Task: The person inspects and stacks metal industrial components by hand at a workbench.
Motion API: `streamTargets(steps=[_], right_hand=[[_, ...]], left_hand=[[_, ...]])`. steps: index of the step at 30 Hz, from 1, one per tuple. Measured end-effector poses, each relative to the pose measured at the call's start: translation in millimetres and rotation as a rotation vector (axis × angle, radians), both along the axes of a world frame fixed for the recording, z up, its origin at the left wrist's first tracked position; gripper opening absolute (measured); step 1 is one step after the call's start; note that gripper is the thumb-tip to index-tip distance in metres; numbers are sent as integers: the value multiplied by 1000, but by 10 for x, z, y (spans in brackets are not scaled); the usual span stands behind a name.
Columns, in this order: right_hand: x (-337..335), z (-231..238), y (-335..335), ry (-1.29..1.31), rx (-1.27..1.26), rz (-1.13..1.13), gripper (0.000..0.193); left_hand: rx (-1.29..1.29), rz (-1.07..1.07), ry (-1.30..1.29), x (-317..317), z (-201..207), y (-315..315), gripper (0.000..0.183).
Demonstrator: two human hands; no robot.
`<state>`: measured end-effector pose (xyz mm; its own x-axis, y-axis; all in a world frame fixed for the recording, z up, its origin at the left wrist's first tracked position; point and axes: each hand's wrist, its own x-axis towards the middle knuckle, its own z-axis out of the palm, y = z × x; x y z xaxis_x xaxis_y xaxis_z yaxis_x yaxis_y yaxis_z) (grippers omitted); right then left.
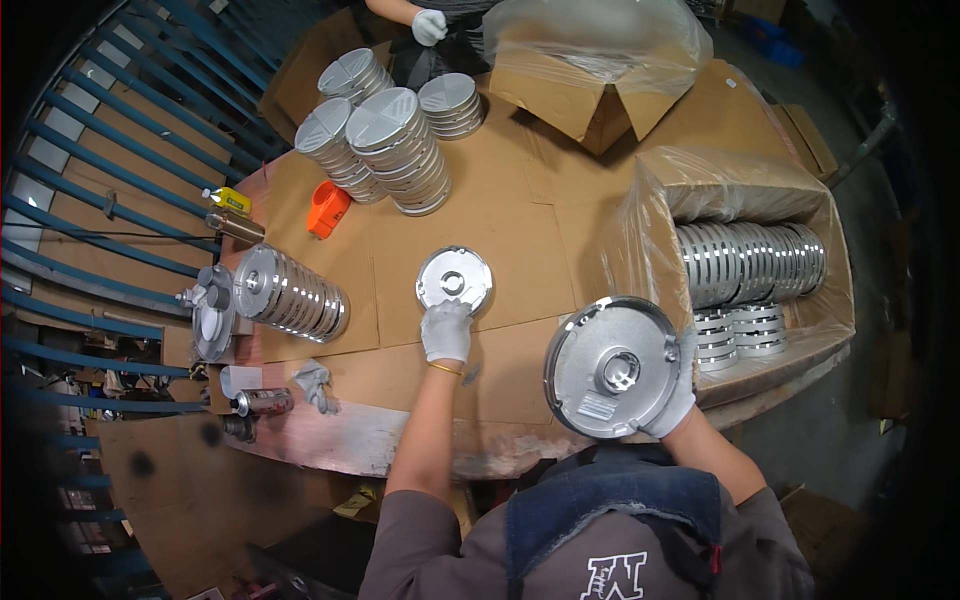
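Note:
My right hand (680, 395), in a pale glove, grips the right rim of a large round cast-metal cover (590, 365). The cover is tilted up, showing a raised hub in its middle and a small light label. Farther off, my left hand (447, 332), also gloved, is closed on the near edge of a second round metal cover (437, 270). That one is over the cardboard-covered table (510, 370); whether it rests flat there I cannot tell. Its hub shows just beyond my fingers.
Stacks of similar metal discs (405, 150) stand at the back, another stack (290, 295) at left. An orange tape dispenser (327, 208) lies between them. At right, a lined carton (650, 200) holds rows of discs. Across the table is another person's gloved hand (429, 27).

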<state>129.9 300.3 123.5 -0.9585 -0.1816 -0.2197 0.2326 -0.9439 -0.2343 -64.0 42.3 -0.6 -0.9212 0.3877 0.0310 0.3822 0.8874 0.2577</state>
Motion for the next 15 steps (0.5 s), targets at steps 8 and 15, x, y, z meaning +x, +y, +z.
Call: streamTargets(steps=[8,15], right_hand=[[-28,-127,-51,-177,-39,0,75],[-102,-105,-210,-266,-114,70,80]], left_hand=[[1056,474,-373,58,499,-69,7],[2392,322,-756,482,651,-312,23]])
